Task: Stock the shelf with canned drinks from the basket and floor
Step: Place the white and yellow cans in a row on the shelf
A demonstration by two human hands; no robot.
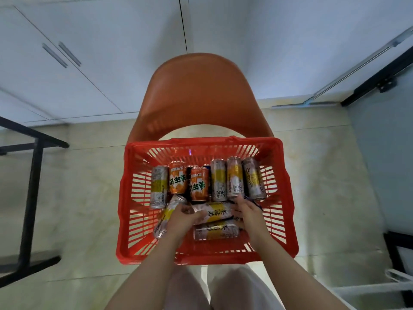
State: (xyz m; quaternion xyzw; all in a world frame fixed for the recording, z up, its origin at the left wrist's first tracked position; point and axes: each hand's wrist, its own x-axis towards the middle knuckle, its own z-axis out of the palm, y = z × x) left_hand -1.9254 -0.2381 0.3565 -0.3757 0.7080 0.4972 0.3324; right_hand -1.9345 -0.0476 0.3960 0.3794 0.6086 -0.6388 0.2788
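While I am leaning over the red slatted plastic basket (283,198), which is sitting on the seat of a moulded orange plastic chair (201,97), I am reaching both hands down among the cans lying on their sides inside it. My left hand (182,220) is curling around the slim silver-and-yellow aluminium can (166,217) lying slantwise by the basket's near-left wall, fingers wrapping its middle. My right hand (247,214) is closing on one end of another slim silver-and-yellow can (215,212) lying crosswise in the middle of the basket, with a third like it (215,231) just nearer me. Toward the basket's far wall, a row of cans is lying side by side, two of them short orange cans (188,181). I am judging these to be full, so fairly heavy for their size, rigid but dentable, smooth and a bit slippery; gripping round the middle of the cylinder should be safest, squeezing firmly without crushing. No shelf is showing from here.
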